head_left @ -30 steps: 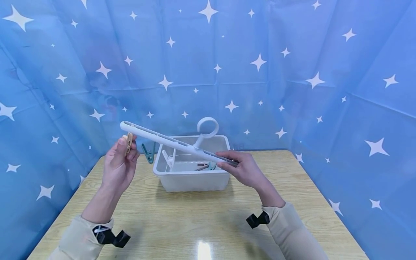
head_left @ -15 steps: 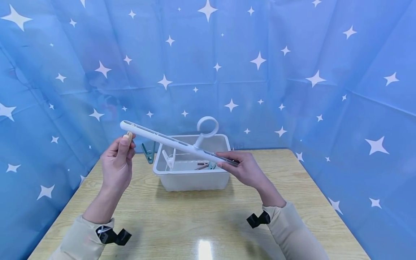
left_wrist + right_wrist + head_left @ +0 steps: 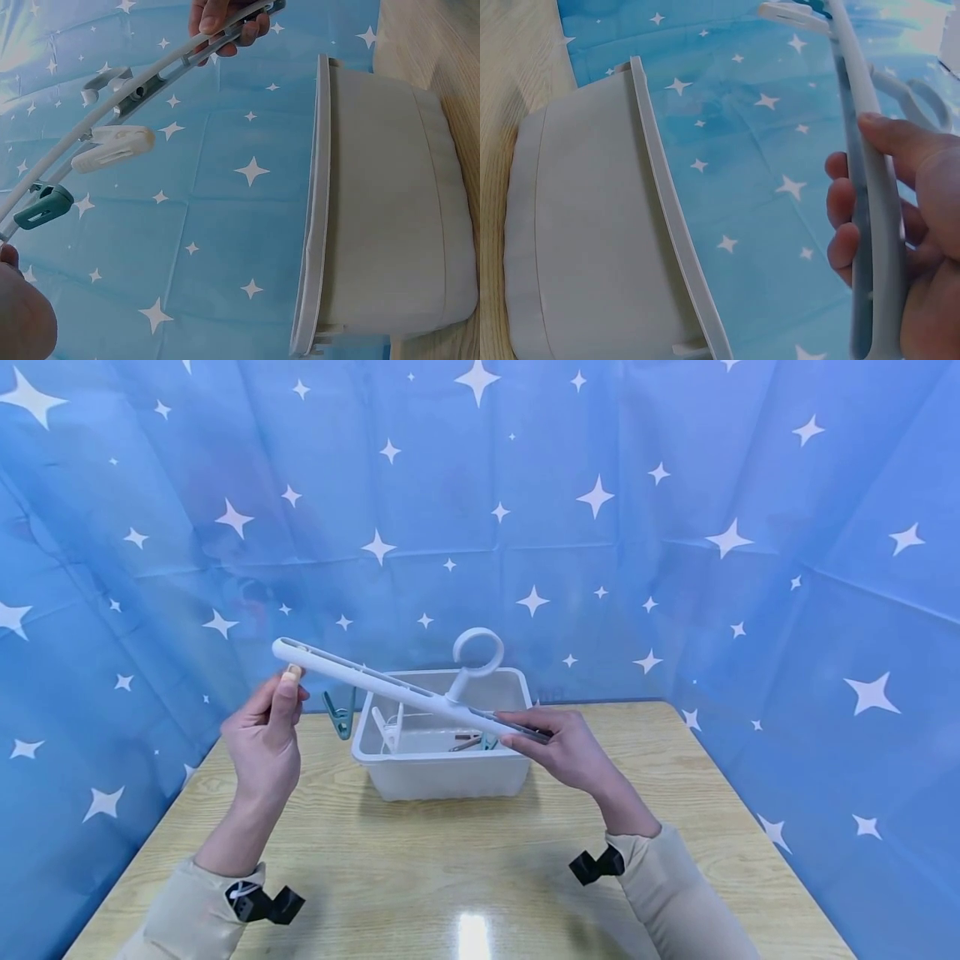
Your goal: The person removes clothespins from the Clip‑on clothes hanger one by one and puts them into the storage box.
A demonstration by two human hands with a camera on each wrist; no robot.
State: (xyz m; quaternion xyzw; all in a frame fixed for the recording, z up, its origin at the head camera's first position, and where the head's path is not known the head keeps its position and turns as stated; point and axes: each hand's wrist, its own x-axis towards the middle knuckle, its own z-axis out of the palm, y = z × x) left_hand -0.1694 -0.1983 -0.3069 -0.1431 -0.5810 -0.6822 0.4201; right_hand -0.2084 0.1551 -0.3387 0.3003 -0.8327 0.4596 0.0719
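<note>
A white clothes hanger (image 3: 375, 682) is held aloft over the bin, tilted with its left end higher and its hook upward. My right hand (image 3: 551, 743) grips its lower right end; in the right wrist view, fingers and thumb of that hand (image 3: 930, 195) wrap the bar. Under the left tip, my left hand (image 3: 262, 743) pinches a beige clothespin (image 3: 292, 672), mostly hidden by the thumb and fingers. Whether its jaws are on the bar cannot be told. A green clothespin (image 3: 45, 208) and a white clothespin (image 3: 112, 148) hang from the hanger between both hands.
Behind and below the hanger, a white plastic bin (image 3: 450, 777) stands on the wooden table (image 3: 420, 868). Several small items, one a teal clip (image 3: 488, 742), lie inside it. A blue star-patterned curtain (image 3: 637, 568) encloses the table's back and sides.
My left hand has turned and shifted slightly left, and the beige clothespin is now mostly covered by its fingers, close under the hanger's tip. My right hand and the hanger have barely moved.
</note>
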